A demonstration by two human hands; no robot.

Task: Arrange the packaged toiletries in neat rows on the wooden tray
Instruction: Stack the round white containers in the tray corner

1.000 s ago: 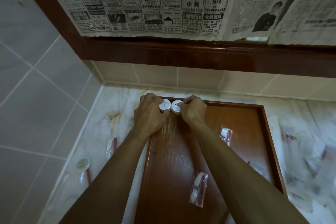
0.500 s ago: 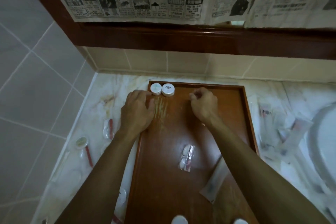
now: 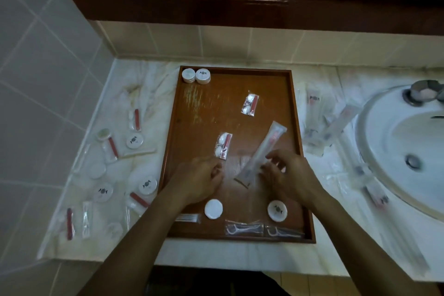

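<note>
The wooden tray (image 3: 294,127) lies lengthwise on the pale marble worktop (image 3: 153,94), its long sides running from 12 to 6 o'clock; at the tray's 11 o'clock corner 2 round white tubs (image 3: 195,75) stand side by side, touching each other and close against the far rim. Toward 1 o'clock a small clear packet with white pads and a red stick (image 3: 250,104) lies alone; a second such packet (image 3: 223,146) lies near the tray's centre. A long clear toothbrush sleeve (image 3: 266,149) slants across the tray from 1 o'clock down to 7 o'clock; the right hand (image 3: 289,175) is at its lower end with fingers bent and spread over the wrapper, seemingly touching it, though motion blur hides whether they truly pinch it. The left hand (image 3: 199,180) hovers at the tray's 8 o'clock side, fingers loosely curled with nothing visibly in them, its fingertips just beside the second packet's near end. Toward 6 o'clock a plain white round lid (image 3: 213,209) and a printed round tub (image 3: 277,210) sit well apart; 2 floss-pick packets (image 3: 262,229) lie along the near rim. On the worktop at 9 o'clock of the tray, more round tubs and red-stick packets (image 3: 115,175) lie scattered; at 3 o'clock, blurred long sleeves (image 3: 322,122) lie between the tray and a white sink (image 3: 384,113).
</note>
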